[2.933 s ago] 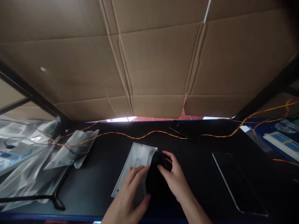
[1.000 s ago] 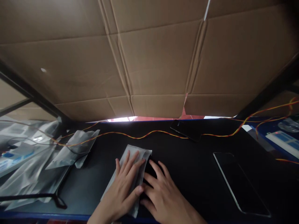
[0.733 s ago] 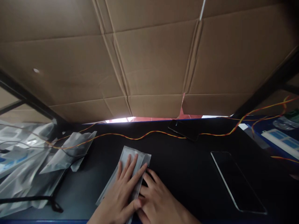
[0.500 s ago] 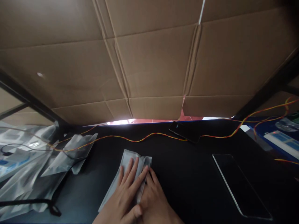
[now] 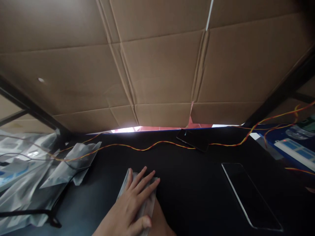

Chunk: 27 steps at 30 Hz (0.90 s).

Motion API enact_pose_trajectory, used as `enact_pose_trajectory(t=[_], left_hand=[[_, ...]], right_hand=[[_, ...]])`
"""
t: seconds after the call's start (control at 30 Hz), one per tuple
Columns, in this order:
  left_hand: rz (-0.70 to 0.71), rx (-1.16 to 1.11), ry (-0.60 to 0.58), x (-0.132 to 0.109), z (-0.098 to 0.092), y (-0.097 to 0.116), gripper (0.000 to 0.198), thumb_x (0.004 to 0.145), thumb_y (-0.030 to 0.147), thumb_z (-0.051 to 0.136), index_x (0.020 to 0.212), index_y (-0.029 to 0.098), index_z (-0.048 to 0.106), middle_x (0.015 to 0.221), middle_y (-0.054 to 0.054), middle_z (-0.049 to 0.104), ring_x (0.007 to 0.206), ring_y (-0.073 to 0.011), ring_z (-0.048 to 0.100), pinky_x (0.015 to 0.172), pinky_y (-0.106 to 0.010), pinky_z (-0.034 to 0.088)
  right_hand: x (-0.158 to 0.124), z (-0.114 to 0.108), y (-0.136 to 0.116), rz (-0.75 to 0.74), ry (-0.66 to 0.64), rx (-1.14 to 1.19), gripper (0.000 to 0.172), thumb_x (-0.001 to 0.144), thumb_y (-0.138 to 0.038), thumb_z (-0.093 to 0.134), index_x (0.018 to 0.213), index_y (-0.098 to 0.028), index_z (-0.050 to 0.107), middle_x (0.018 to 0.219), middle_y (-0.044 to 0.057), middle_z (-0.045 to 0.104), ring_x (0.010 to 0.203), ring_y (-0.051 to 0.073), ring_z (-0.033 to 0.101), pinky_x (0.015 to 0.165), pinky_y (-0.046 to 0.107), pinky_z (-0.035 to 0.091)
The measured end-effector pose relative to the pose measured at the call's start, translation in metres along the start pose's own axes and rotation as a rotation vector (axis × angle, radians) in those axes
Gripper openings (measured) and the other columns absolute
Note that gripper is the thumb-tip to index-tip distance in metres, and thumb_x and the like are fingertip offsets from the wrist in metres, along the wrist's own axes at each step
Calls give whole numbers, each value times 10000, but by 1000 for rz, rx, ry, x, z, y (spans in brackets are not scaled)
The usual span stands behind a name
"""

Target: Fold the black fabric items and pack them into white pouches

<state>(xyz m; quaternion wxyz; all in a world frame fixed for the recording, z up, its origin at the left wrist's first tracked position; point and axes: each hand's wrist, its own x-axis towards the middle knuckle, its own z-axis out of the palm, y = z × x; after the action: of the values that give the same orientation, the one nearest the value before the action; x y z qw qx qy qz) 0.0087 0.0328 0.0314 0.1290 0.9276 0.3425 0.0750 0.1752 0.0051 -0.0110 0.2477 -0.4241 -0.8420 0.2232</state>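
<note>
My left hand lies flat, fingers stretched out, on a frosted plastic pouch at the near edge of the black table. The hand covers most of the pouch. Only a bit of my right hand shows at the bottom edge, tucked under the pouch and my left thumb. Its fingers are hidden. The black item seen earlier is out of sight.
A black phone lies face up at the right. Another dark phone sits at the back under a red-yellow wire. A heap of plastic bags fills the left. Cardboard sheets rise behind the table.
Both hands and the pouch slid toward me. The black item went into the pouch and out of sight. My right hand withdrew beneath my left.
</note>
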Motion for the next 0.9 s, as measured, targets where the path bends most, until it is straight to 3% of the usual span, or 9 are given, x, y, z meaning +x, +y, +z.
enact_pose_trajectory(t=[0.1,0.17,0.27,0.33,0.43,0.53,0.63,0.77,0.9], left_hand=[[-4,55,73,-8,-7,-4,905,1049,791,471,1773,310,219,1764,-114,423,1639,-464,344,1259,-845,142],[-20,82,125,-16,-8,-7,892,1057,722,548,1775,314,211,1757,-115,429,1614,-447,403,1267,-797,256],[-38,44,164,-25,-2,-7,874,1061,655,601,1775,344,205,1764,-100,410,1558,-400,509,1234,-653,463],[-55,7,177,-26,4,-3,871,1065,675,576,1777,347,197,1781,-99,369,1562,-393,504,1213,-608,508],[-43,-17,158,-21,9,4,906,1047,776,498,1779,339,191,1807,-109,299,1620,-422,396,1238,-667,441],[6,-17,91,-12,9,8,959,1016,858,428,1781,334,179,1811,-102,297,1664,-451,265,1252,-755,336],[20,-14,60,-6,9,7,1026,982,904,415,1783,313,166,1813,-107,296,1677,-460,212,1255,-778,298],[16,-16,81,-8,16,1,1109,924,960,420,1783,306,170,1812,-122,302,1674,-457,241,1284,-763,264],[-23,-1,135,-13,22,-7,1068,949,942,349,1787,308,152,1817,-134,289,1663,-451,289,1284,-762,272]], right_hand=[[-4,0,2,-17,22,4,407,1069,-432,716,1423,-239,660,1477,107,656,1244,287,694,1045,519,603],[-13,-6,7,-31,35,5,477,1079,-384,694,1532,-272,597,1562,105,637,1377,308,649,1169,551,540],[-31,-17,17,-73,15,24,609,1099,-280,618,1679,-314,439,1661,53,578,1524,268,553,1293,452,439],[-40,-22,23,-98,-26,54,637,1108,-278,592,1709,-335,388,1672,24,566,1502,244,581,1285,404,447],[-46,-19,28,-43,-56,69,581,1100,-396,629,1659,-389,469,1624,-10,620,1427,256,644,1241,388,496],[-41,-7,28,59,-38,50,549,1067,-493,697,1578,-335,572,1606,66,619,1399,318,648,1184,504,538],[-31,-3,23,131,-16,41,596,1077,-478,688,1622,-300,524,1675,116,535,1448,355,602,1191,577,513],[-25,-32,19,89,-73,116,736,1069,-433,682,1727,-309,378,1752,56,458,1558,324,506,1291,454,432],[-36,-76,28,-29,-101,169,655,994,-368,800,1606,-370,569,1665,-25,578,1587,262,473,1346,440,348]])
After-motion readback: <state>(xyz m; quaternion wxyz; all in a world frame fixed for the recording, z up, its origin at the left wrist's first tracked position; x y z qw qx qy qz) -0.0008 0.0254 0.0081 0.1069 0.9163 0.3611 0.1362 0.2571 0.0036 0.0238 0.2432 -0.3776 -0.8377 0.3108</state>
